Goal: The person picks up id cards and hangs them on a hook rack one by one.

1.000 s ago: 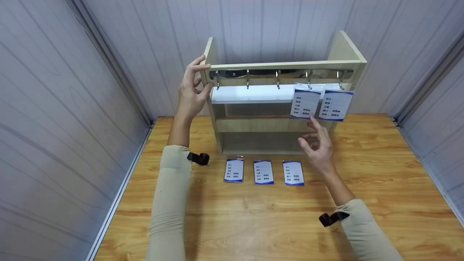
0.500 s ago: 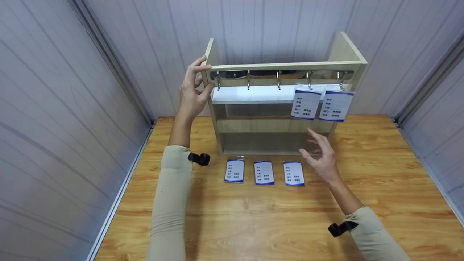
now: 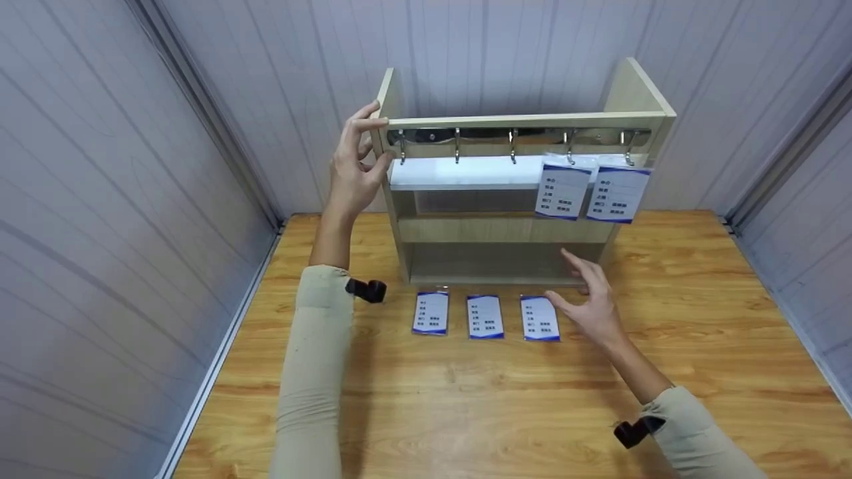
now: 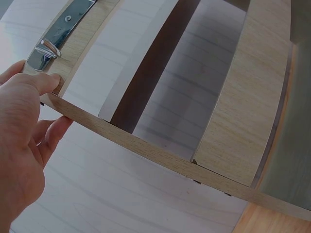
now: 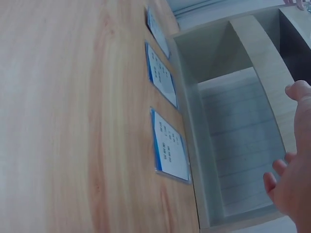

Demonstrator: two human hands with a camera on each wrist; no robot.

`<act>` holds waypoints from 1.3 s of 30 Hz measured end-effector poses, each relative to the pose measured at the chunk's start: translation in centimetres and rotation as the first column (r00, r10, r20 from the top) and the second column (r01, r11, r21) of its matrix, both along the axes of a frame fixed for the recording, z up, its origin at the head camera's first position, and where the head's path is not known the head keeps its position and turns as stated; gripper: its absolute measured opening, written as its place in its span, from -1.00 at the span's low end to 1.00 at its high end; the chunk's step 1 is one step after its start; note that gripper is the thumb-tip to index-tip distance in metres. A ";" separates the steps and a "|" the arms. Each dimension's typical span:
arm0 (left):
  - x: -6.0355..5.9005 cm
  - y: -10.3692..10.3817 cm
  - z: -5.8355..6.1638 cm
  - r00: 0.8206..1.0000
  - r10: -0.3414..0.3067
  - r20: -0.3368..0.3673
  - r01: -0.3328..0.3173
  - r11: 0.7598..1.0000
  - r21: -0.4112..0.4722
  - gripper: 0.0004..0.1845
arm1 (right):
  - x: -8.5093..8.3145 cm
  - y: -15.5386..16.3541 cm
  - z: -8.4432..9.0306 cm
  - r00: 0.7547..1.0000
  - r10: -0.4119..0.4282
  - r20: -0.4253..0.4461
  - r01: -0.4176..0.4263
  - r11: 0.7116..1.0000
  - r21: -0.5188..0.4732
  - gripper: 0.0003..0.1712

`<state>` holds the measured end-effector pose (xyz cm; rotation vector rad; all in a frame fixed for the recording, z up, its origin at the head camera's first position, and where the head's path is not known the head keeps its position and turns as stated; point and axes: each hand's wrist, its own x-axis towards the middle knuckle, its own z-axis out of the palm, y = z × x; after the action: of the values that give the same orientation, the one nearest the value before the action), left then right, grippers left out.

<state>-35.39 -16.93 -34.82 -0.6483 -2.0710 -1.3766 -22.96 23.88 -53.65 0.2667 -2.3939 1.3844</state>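
Note:
In the head view my left hand (image 3: 354, 166) grips the upper left edge of a pale wooden shelf unit (image 3: 506, 229). The left wrist view shows the thumb on the front face and fingertips (image 4: 57, 133) around the side panel (image 4: 160, 155). My right hand (image 3: 591, 303) is held with nothing in it, fingers spread. Its thumb is by the rightmost of three blue-and-white name badges (image 3: 540, 319) lying in a row; whether it touches cannot be told. Two more badges, a left one (image 3: 563, 193) and a right one (image 3: 619, 194), hang from the two right hooks.
A metal rail with several hooks (image 3: 457, 146) runs along the shelf's top front. A white board (image 3: 466, 174) lies behind it. The unit stands on a wood-grain table (image 3: 452, 406), with pale panel walls (image 3: 519, 53) at the back and sides.
My right hand has moved down from below the hanging badges towards the badges on the table, its thumb and fingers spreading apart. My left hand stays on the shelf unit.

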 end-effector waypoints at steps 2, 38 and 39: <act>0.0 0.0 0.0 1.000 0.002 -0.002 -0.002 1.000 -0.001 -0.54 | 0.0 0.0 -0.2 1.000 0.003 0.029 -0.003 1.000 -0.002 -0.04; 0.1 0.1 -0.1 1.000 0.010 0.008 -0.010 1.000 0.024 -0.54 | 0.0 -1.8 -6.4 0.968 -0.064 0.244 0.040 0.994 0.102 0.17; 0.1 0.2 -0.1 1.000 0.011 0.010 -0.011 1.000 0.025 -0.54 | 0.0 -1.8 -6.5 0.964 -0.063 0.258 0.036 0.993 0.108 0.17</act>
<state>-35.32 -16.76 -34.93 -0.6200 -2.0595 -1.3999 -22.94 22.04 -60.15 0.0502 -2.6708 1.3483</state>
